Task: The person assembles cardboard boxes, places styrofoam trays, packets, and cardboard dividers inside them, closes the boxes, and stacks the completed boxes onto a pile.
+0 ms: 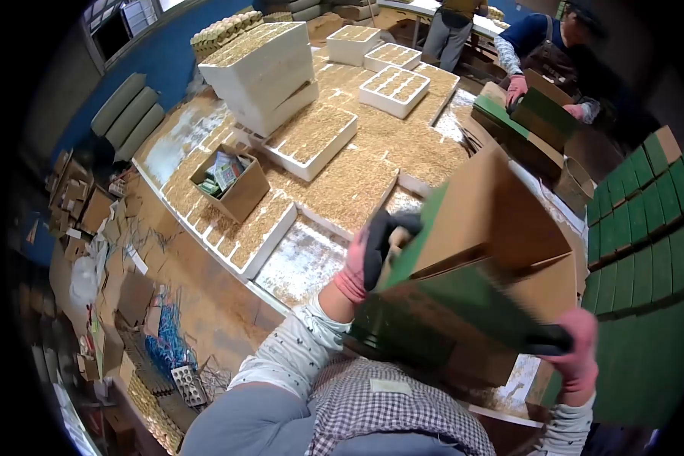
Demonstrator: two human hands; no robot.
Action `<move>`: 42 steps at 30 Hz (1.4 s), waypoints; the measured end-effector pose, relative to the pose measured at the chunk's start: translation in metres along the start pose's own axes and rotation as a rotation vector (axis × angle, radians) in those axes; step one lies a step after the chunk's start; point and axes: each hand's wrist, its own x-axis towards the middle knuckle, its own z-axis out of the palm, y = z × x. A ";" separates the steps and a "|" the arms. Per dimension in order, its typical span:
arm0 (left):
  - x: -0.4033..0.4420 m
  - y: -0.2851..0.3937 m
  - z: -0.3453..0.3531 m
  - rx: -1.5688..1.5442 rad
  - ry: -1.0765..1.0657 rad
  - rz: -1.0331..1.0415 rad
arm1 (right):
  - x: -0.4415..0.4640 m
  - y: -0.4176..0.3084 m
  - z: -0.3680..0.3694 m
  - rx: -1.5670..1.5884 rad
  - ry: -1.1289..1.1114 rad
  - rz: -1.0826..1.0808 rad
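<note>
A green-and-brown cardboard box (425,323) is tilted in front of me with its flaps raised. Part of it is smeared by motion. My left hand (368,254), in a pink glove with a dark palm, grips the box's left side. Something small and tan shows by its fingers, too unclear to name. At the lower right, my right hand (574,349), gloved the same way, is closed on the edge of a flap. The box hides some of its fingers.
Foam boxes (311,159) filled with tan husks stand on the husk-covered table. A small carton (232,182) holds packets. Stacked green cartons (646,205) line the right. Across the table, a co-worker's pink-gloved hand (516,90) is on another green box (543,114).
</note>
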 end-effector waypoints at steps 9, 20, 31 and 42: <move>0.064 -0.212 -0.152 0.734 0.773 -1.116 | 0.005 0.017 0.072 -0.006 -0.512 0.181; 0.105 -0.177 -0.113 -0.568 1.160 -0.683 | 0.010 0.019 0.067 -0.029 -0.552 0.233; 0.078 0.038 -0.023 -1.072 0.019 -0.501 | 0.013 0.030 0.059 1.341 0.231 0.538; 0.040 0.045 0.036 -0.331 -0.327 -0.042 | -0.062 0.031 0.029 0.973 0.461 0.454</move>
